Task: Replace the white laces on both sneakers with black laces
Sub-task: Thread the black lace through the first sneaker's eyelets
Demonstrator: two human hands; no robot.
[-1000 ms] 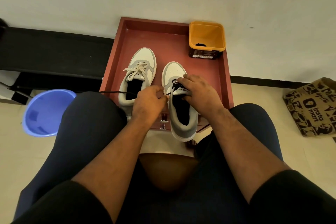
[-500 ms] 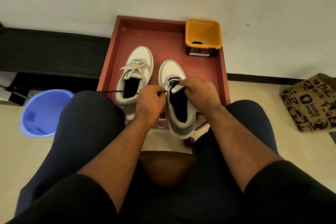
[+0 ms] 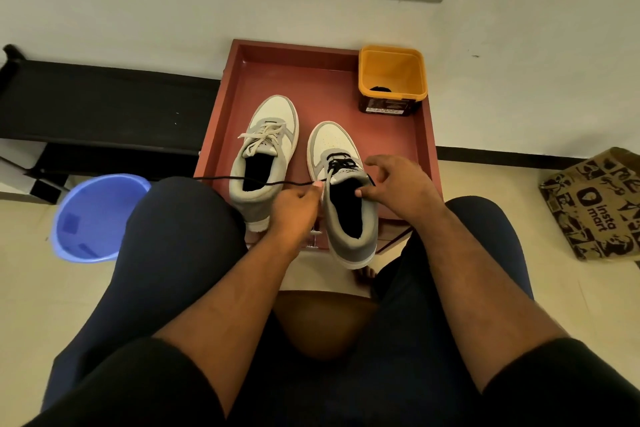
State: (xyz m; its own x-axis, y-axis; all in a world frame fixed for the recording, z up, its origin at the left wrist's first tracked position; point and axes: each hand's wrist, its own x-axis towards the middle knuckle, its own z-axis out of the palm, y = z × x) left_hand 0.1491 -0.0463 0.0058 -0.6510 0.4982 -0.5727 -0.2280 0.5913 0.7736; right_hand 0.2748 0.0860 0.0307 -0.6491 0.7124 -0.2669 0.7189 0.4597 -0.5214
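Observation:
Two white and grey sneakers stand on a red tray (image 3: 346, 80). The left sneaker (image 3: 266, 152) carries white laces (image 3: 265, 137). The right sneaker (image 3: 343, 194) has a black lace (image 3: 242, 179) threaded through its eyelets, one end stretched out to the left over my knee. My left hand (image 3: 294, 204) pinches this lace beside the right sneaker's collar. My right hand (image 3: 398, 184) hovers at the shoe's right side, fingers spread, thumb and finger touching the collar edge.
An orange tub (image 3: 391, 80) with something dark inside stands at the tray's back right corner. A blue bucket (image 3: 93, 218) is on the floor to the left, a printed paper bag (image 3: 595, 204) to the right. A black bench (image 3: 104, 107) runs along the wall.
My right hand has lifted off the right sneaker's tongue and opened its fingers. My left hand has drawn the black lace out to the left.

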